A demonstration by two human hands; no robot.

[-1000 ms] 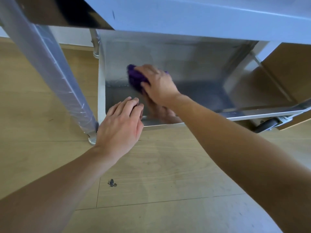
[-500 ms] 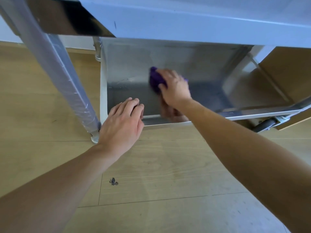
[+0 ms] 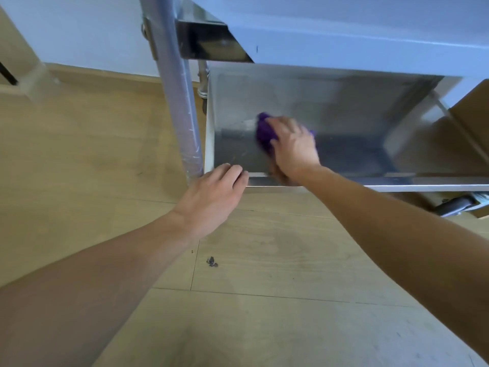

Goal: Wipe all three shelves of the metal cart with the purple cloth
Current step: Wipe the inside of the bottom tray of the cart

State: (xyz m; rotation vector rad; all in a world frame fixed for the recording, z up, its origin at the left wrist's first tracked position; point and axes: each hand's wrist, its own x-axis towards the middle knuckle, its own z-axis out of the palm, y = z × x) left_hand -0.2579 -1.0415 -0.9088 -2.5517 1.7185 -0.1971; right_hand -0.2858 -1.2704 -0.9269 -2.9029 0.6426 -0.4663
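Note:
The metal cart's bottom shelf [image 3: 357, 107] is a shiny steel tray low over the floor, seen under the shelf above [image 3: 344, 35]. My right hand [image 3: 295, 145] presses the bunched purple cloth [image 3: 264, 136] flat on the shelf's near left part; the cloth shows only at my fingertips. My left hand [image 3: 211, 197] rests on the shelf's front rim near its left corner, fingers curled over the edge, holding nothing else.
A plastic-wrapped cart leg [image 3: 180, 102] stands just left of the shelf. A black caster wheel [image 3: 455, 205] sits under the right front corner. Wooden floor [image 3: 264, 300] lies in front, with a small dark speck [image 3: 211, 261]. A wooden board [image 3: 473, 115] lies at right.
My right hand with the cloth slid rightward across the shelf over the earlier frames. The view has shifted, showing more of the cart leg and wall. My left hand stayed on the rim.

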